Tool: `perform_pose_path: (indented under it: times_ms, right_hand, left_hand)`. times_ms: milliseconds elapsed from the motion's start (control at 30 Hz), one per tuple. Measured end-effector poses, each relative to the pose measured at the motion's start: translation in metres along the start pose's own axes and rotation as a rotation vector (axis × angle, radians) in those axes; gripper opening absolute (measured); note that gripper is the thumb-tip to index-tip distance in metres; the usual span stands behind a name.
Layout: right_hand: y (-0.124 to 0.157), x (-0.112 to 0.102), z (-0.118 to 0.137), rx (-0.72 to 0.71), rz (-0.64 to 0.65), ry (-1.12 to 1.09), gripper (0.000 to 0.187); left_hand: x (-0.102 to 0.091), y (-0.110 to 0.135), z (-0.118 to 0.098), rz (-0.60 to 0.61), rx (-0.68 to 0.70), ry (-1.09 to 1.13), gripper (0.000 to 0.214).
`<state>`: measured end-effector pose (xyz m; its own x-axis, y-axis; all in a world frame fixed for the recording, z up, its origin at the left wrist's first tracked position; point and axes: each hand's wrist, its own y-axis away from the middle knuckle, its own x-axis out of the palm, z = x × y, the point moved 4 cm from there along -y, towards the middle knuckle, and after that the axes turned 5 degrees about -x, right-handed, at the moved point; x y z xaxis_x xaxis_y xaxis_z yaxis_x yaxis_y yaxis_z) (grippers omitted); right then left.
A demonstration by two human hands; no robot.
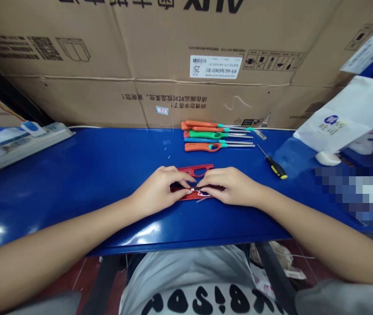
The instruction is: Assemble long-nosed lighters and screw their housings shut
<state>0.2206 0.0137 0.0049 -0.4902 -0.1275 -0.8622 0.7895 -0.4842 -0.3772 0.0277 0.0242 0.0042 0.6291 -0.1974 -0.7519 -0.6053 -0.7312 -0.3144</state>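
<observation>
A red plastic lighter shell (202,169) lies open and flat on the blue table (91,175), near its middle. My left hand (160,189) and my right hand (230,186) rest on it from either side. Their fingertips meet in a pinch on a small dark and metal part (195,189) lying inside the shell. A thin wire or spring pokes out under my right fingers.
Several long-nosed lighters (217,135) in orange, green and blue lie in a row at the back. A black and yellow screwdriver (274,165) lies to the right, near a white paper bag (346,116). Large cardboard boxes (160,61) wall off the far edge.
</observation>
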Motion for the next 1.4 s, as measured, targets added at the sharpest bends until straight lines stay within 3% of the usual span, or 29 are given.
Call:
perform_pose_path:
  times_ms: [233, 933, 1067, 1267, 1400]
  right_hand:
    - [0.001, -0.008, 0.001, -0.028, -0.078, -0.087, 0.016]
    - [0.003, 0.002, 0.008, -0.183, 0.159, 0.255, 0.03]
    - [0.002, 0.001, 0.008, -0.124, 0.176, 0.238, 0.032]
    - [0.002, -0.014, -0.006, 0.042, -0.048, 0.018, 0.022]
    - [0.003, -0.019, -0.016, 0.108, 0.011, 0.081, 0.017]
  left_hand:
    - [0.0, 0.001, -0.001, 0.001, -0.002, -0.001, 0.025]
    - [0.002, 0.001, 0.0, 0.001, -0.009, 0.043, 0.024]
    - [0.002, 0.001, 0.002, 0.009, -0.01, 0.04, 0.02]
    - [-0.002, 0.003, -0.001, 0.034, 0.011, -0.038, 0.024]
    - [-0.004, 0.005, -0.01, 0.073, 0.075, -0.15, 0.022]
